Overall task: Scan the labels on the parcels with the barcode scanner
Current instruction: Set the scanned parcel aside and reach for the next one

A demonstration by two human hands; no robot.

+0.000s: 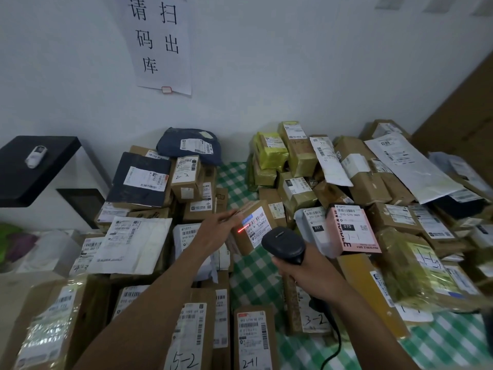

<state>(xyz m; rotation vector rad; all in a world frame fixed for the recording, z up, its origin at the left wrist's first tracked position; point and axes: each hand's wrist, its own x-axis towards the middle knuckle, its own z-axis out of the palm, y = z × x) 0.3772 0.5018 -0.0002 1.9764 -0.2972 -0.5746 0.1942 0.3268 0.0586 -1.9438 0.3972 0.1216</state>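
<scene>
My left hand (217, 231) grips the left side of a small brown cardboard parcel (253, 225), lifted and tilted above the green checked tablecloth (256, 271). Its white label faces the scanner, and a red scan line falls across the label's left edge and onto my fingers. My right hand (306, 271) holds the black corded barcode scanner (284, 245), aimed at that label from just to its right. The scanner's cable hangs down toward the bottom edge of the view.
Piles of labelled parcels lie on both sides: brown boxes and white mailers at left (133, 244), green-taped and pink boxes at right (352, 231). A black shelf (34, 166) with a small white device stands at far left. A paper sign hangs on the wall (160, 41).
</scene>
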